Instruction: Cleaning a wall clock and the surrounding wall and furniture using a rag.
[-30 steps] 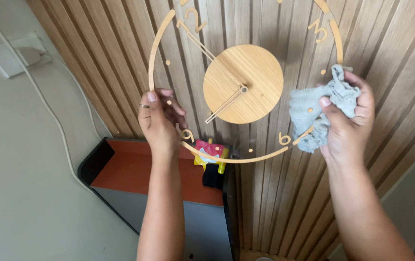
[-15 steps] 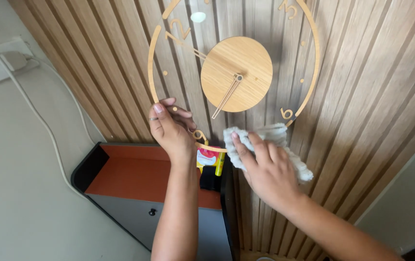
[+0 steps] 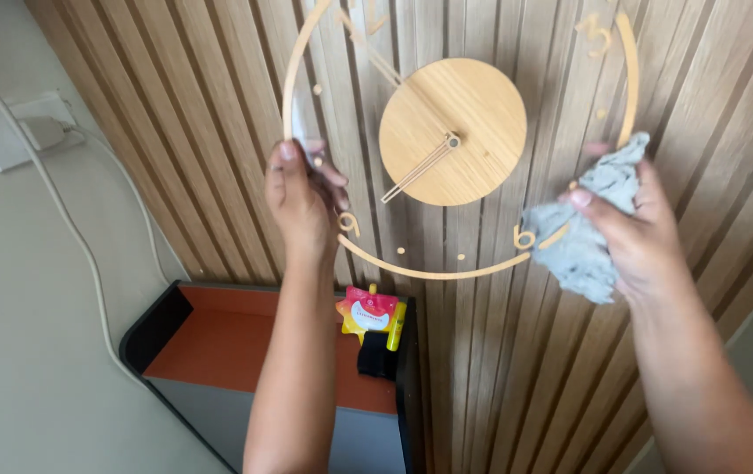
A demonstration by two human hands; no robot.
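Grey cloth (image 3: 589, 230) is bunched in the grip of the right hand (image 3: 635, 237) at the right of the frame, pressed to the thin wooden ring (image 3: 429, 270) of the wall clock (image 3: 452, 132). The left hand (image 3: 302, 202) pinches the ring's left side. A hard wipe could flex the slim ring or unhook the clock, dropping it onto the orange shelf (image 3: 245, 351) at the lower left.
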